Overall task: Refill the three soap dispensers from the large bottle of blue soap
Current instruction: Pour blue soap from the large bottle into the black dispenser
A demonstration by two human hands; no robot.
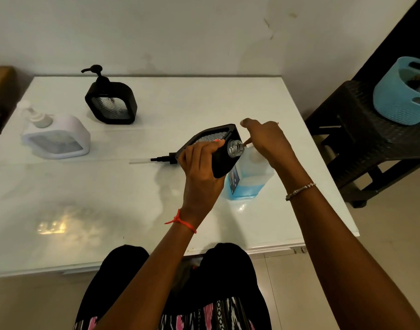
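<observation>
Opening step, seemingly of the first refill: left hand (199, 167) grips the tilted, pumpless black dispenser (224, 163) over the desk (109, 198), while right hand (263, 141) curls around the cap of the large bottle (249, 184) standing beside it; next comes uncapping, then a steady pour into the narrow neck

On the table (85, 210), rear dispenser (111, 101) stands behind left dispenser (57, 136); bottle (249, 179) stands right.

Head-worn wide-angle view, looking forward and down from close above the white counter (97, 186) (wearer's lap (123, 270) at the lower edge), facing the wall (204, 32).
</observation>
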